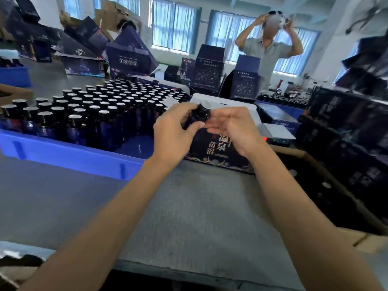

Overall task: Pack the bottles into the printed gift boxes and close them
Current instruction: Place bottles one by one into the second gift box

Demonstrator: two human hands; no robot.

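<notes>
Head view: the left hand (174,131) grips a dark bottle (202,114) just right of the blue tray (63,153), over the printed gift box (218,149), whose white flaps stand open. The right hand (233,129) lies with straight fingers against the bottle, clasping nothing. By my judgement this box is neither filled nor closed, and rows of bottles (94,106) in the tray await packing.

bare left grip (172,133), bare right grip (233,129), both forearms (117,206) bare.
</notes>
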